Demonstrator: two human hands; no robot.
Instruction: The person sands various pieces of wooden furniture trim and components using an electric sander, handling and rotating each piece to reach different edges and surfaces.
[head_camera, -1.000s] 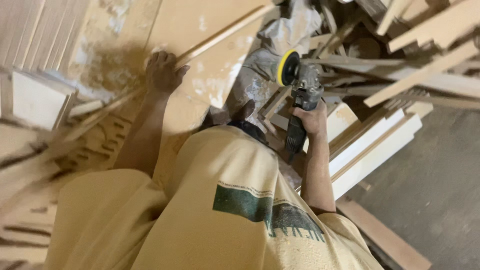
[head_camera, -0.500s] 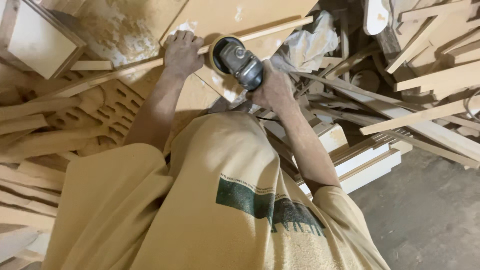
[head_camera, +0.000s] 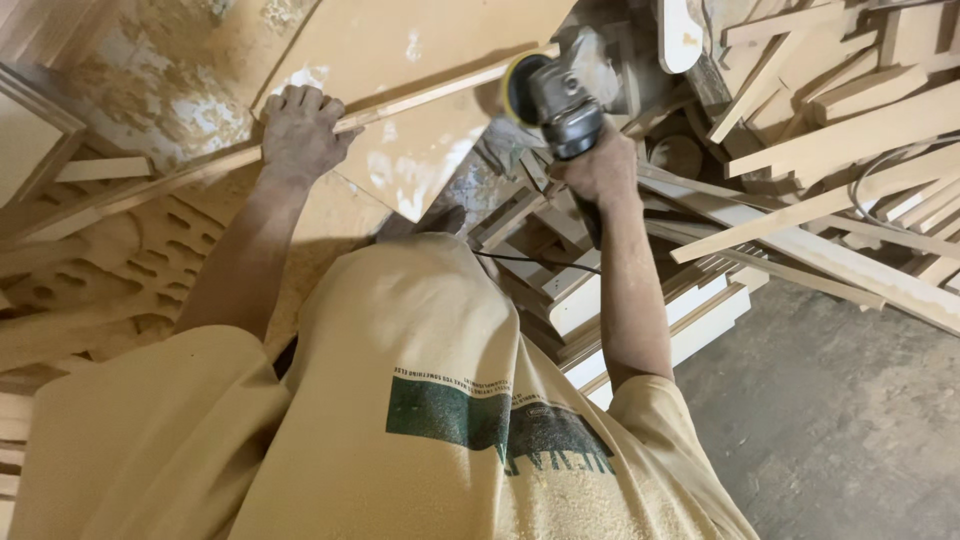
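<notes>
Wood dust and offcuts surround a person sanding a thin strip with a handheld power sander.

Left hand (head_camera: 298, 133) presses down on the long wooden strip (head_camera: 420, 95), its grip closed over it, apparently to pin it against the tan board (head_camera: 420, 40) beneath so it cannot shift. Right hand (head_camera: 600, 168) is wrapped tight round the body of the sander (head_camera: 560, 95), whose yellow-edged disc (head_camera: 517, 88) meets the strip's far end; whether it truly touches is hard to tell through blur. Loose battens (head_camera: 840, 130) lie piled to the right, above the grey floor (head_camera: 840, 420).
</notes>
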